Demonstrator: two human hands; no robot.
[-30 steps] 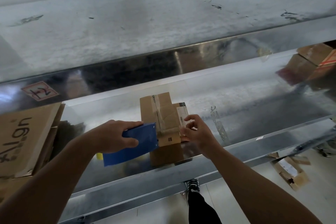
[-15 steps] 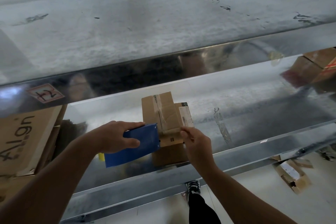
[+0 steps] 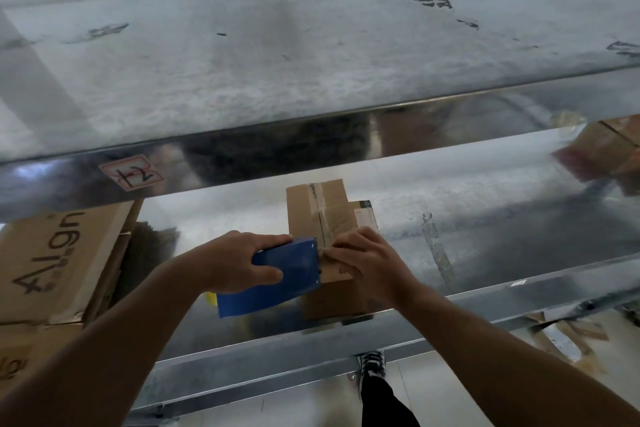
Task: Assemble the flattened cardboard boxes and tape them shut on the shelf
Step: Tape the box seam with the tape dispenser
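A small brown cardboard box stands on the shiny metal shelf, with clear tape running along its top seam. My left hand grips a blue tape dispenser, whose front edge meets the box's near left top edge. My right hand lies on the near top of the box with its fingers pressing down on the tape beside the dispenser. A white label on the box's right side is mostly hidden by that hand.
Larger cardboard boxes with black handwriting stand at the left end of the shelf. More boxes sit at the far right. An upper shelf hangs above. Cardboard scraps lie on the floor below, near my shoe.
My right hand has slid left from the box's right side onto its top, up against the dispenser. The left hand and dispenser have stayed in place.
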